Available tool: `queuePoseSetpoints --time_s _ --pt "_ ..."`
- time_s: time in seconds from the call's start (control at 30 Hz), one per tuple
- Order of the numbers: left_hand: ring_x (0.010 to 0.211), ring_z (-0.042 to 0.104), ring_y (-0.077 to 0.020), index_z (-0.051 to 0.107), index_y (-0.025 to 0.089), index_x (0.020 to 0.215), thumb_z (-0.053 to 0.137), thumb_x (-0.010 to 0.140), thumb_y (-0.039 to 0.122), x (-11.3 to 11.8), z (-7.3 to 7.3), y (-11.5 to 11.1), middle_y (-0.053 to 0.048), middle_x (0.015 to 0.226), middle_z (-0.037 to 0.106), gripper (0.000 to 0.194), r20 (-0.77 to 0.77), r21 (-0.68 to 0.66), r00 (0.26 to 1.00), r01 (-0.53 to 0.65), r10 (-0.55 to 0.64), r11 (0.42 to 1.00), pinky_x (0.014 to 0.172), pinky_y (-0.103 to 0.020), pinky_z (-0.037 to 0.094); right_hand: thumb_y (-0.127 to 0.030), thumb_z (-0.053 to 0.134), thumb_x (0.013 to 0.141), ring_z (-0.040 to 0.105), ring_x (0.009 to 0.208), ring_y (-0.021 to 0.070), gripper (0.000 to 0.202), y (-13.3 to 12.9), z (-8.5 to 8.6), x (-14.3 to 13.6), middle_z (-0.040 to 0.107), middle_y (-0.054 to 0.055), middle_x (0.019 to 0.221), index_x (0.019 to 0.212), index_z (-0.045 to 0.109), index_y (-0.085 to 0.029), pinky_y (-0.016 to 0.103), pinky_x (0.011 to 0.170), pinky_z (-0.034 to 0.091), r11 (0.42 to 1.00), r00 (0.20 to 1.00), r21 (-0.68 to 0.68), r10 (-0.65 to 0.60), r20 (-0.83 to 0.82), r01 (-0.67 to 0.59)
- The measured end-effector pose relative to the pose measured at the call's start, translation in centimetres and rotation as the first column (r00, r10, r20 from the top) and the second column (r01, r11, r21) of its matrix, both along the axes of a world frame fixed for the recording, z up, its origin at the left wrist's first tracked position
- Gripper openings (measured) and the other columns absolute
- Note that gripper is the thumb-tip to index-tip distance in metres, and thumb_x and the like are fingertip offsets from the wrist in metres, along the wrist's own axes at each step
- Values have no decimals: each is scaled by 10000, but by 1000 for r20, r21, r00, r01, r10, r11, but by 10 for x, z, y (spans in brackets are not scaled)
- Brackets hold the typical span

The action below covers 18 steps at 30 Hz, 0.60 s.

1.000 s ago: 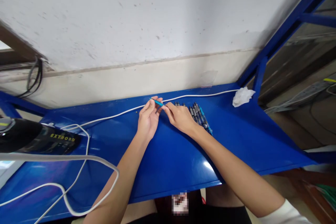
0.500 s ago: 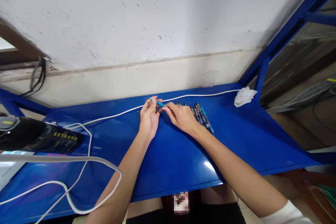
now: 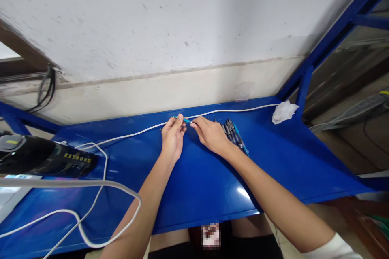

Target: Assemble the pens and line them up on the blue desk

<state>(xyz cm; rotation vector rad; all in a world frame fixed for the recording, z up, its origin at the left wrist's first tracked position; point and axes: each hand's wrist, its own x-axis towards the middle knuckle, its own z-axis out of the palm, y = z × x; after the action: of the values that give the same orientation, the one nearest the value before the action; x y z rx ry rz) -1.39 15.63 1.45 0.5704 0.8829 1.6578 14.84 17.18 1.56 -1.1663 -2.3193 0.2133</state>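
Near the back of the blue table (image 3: 194, 186), my left hand (image 3: 173, 135) is closed on a light-blue pen (image 3: 187, 121), its tip pointing right. My right hand (image 3: 210, 134) is closed, with thumb and fingers pinched at the pen's thin metallic tip end. What exactly those fingertips hold is too small to make out. Several dark and blue pens (image 3: 235, 135) lie side by side just right of my right hand, which partly hides them.
A white cable (image 3: 146, 128) runs along the table's back and loops at the left. Crumpled white tissue (image 3: 285, 112) lies at the back right. A black device (image 3: 45, 156) marked EXTRORD stands at the left. Blue frame posts rise at both sides.
The fingers of my left hand have shifted slightly around the pen. My right hand stays at its tip end. The view has moved slightly.
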Motion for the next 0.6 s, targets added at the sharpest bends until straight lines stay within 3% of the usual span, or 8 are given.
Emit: queuePoseSetpoints --time_s 0.17,0.3,0.4,0.6 --pt "775 614 -104 752 175 849 954 791 325 1 -4 0 -39 947 756 259 -67 64 998 13 -9 998 742 -242 474 -332 453 1142 739 827 238 168 3 -3 0 795 84 1027 1195 551 -207 297 621 345 996 999 -71 -46 13 47" --pt "778 614 -108 766 181 856 953 791 321 1 -5 1 -36 936 755 242 -75 74 997 6 -1 997 742 -246 473 -431 400 1165 748 929 236 286 0 1 1 789 91 1125 1290 543 -217 297 685 407 999 998 -33 -19 -52 18" --pt "763 607 -104 767 185 863 958 784 327 1 -4 1 -30 937 755 251 -78 59 997 -5 10 998 724 -246 466 -415 321 1187 735 976 221 332 1 2 2 775 96 1146 1203 591 -224 294 707 412 1000 999 19 10 -39 -9" --pt "740 594 -102 753 187 839 956 787 313 3 -5 0 -2 849 715 245 -108 72 994 3 5 997 719 -246 460 -347 454 1150 742 869 230 177 3 -3 1 789 87 1075 1198 552 -207 294 638 385 998 999 -44 -37 -14 36"
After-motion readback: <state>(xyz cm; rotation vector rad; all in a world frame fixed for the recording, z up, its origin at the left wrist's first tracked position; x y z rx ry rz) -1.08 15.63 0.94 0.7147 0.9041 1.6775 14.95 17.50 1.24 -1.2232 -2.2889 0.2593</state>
